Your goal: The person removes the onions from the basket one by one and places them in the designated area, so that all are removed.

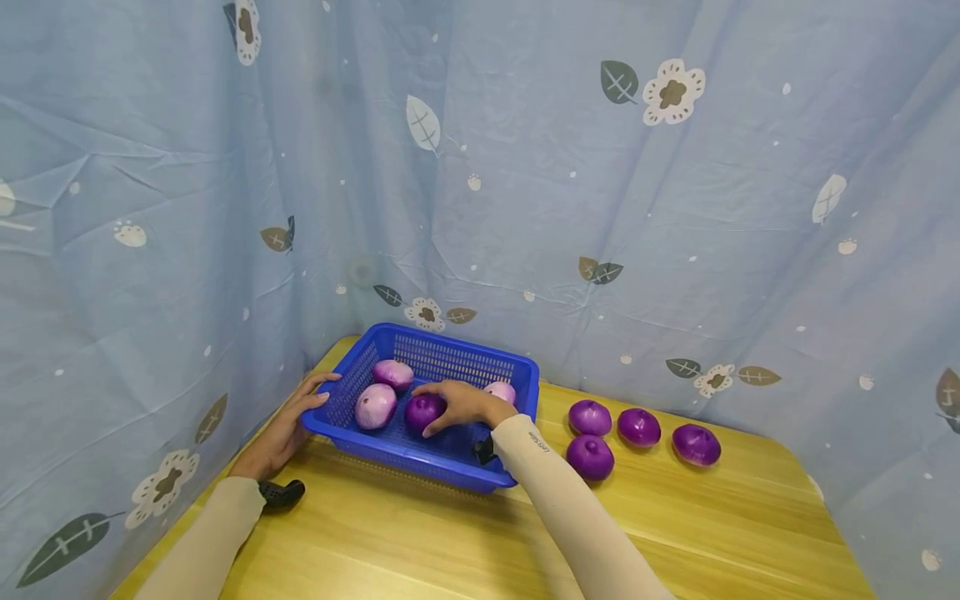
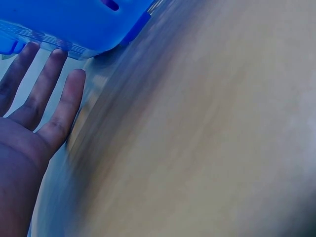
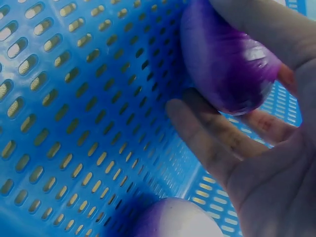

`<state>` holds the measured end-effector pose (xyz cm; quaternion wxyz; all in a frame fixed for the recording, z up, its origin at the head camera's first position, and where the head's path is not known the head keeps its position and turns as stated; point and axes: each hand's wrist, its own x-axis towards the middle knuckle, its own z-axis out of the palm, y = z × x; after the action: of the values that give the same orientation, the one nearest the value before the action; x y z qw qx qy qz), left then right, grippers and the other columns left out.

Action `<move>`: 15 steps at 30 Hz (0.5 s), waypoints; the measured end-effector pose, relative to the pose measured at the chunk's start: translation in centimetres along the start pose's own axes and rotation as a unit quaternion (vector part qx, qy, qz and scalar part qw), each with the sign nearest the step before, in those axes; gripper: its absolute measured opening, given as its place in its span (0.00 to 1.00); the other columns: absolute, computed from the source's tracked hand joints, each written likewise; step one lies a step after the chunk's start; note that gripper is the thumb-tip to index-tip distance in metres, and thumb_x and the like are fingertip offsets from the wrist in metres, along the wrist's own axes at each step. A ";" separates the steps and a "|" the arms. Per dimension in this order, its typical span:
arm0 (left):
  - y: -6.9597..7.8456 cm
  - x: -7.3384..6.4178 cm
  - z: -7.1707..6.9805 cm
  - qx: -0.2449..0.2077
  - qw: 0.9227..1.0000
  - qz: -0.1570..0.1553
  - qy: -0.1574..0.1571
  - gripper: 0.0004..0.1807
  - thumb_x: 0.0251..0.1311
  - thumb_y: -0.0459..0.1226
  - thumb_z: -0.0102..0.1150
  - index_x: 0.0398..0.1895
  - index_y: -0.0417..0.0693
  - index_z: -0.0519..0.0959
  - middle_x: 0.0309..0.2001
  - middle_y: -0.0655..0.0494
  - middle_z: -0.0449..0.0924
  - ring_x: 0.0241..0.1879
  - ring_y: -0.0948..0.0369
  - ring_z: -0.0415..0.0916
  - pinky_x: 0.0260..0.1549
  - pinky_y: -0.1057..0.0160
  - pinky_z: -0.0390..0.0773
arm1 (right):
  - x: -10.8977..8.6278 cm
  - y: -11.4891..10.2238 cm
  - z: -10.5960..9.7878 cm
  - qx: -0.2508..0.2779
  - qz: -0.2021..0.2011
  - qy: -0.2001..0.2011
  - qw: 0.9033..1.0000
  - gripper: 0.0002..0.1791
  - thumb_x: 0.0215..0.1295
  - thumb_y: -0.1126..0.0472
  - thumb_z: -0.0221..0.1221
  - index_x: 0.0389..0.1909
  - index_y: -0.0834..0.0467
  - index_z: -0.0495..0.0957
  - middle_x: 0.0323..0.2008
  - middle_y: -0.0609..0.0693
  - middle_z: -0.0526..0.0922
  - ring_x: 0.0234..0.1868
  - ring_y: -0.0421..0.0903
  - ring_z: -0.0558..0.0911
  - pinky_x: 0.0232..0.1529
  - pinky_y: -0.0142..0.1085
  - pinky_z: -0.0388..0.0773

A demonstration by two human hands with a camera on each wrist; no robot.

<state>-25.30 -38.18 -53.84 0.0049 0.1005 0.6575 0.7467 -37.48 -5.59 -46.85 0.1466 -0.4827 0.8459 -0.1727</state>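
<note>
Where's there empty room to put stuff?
On the table, between the left sleeve and right sleeve, in front of the blue basket; also right of the right sleeve, nearer than the four purple onions. Crowded: among those onions and in the basket's left half.

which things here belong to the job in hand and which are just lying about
Part of the job, it seems:
dark purple onion, gripped by the right hand
blue basket, left hand at its rim
three pale onions in the basket
four purple onions beside it, probably, though untouched

Just surroundings:
patterned curtain
wooden table, only the work surface
</note>
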 end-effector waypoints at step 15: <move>-0.1 0.0 -0.1 0.010 1.000 0.000 0.006 0.23 0.80 0.44 0.43 0.74 0.55 0.63 0.71 0.49 0.54 0.58 0.55 0.76 0.52 0.61 0.80 | 0.0 -0.2 -0.2 0.015 0.020 0.048 0.999 0.40 0.52 0.44 0.78 0.66 0.45 0.73 0.60 0.49 0.80 0.58 0.45 0.79 0.59 0.36 0.74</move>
<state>-25.35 -38.22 -53.98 -0.0001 0.0965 0.6649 0.7407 -37.35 -5.63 -46.60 0.1170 -0.4543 0.8589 -0.2055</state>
